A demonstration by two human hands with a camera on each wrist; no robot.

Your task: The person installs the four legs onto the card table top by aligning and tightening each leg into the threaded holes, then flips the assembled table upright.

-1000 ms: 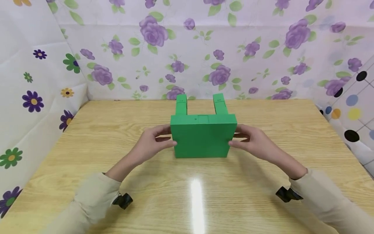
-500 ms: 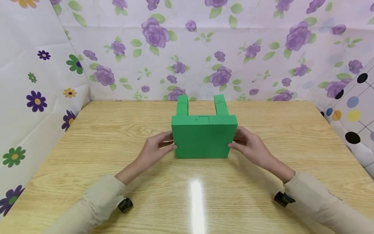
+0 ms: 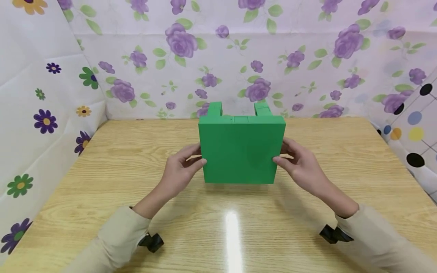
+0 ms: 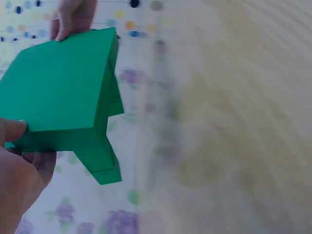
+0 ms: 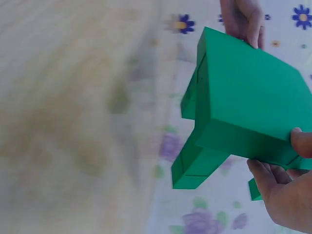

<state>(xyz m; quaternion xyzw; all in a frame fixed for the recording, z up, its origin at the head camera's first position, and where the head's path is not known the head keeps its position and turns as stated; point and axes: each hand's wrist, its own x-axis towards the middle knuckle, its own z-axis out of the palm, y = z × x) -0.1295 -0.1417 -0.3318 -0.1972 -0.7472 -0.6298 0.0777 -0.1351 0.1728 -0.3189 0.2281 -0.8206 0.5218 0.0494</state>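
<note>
Both hands hold a small green stool-shaped piece [image 3: 239, 151] between them, its flat square panel facing me. Stubby block legs [image 5: 195, 168] stick out from its far side; the right wrist view shows a bit of a further leg low at the edge. The left hand [image 3: 177, 170] grips the left edge, thumb on the panel and fingers behind. On the opposite edge, the right hand [image 3: 304, 167] pinches in the same way. A shadow lies below the piece, which appears raised off the wooden table [image 3: 136, 151]. Most fingertips are hidden behind the panel.
A floral-printed sheet [image 3: 143, 49] hangs behind the table. Flower-patterned covering [image 3: 30, 151] stands on the left, and a dotted sheet [image 3: 423, 121] on the right. A bright light reflection shows on the tabletop nearer to me.
The green stool-shaped piece has come up and nearer, tilting so its panel shows taller and its legs look shorter. Both hands have moved with it, still gripping its sides.
</note>
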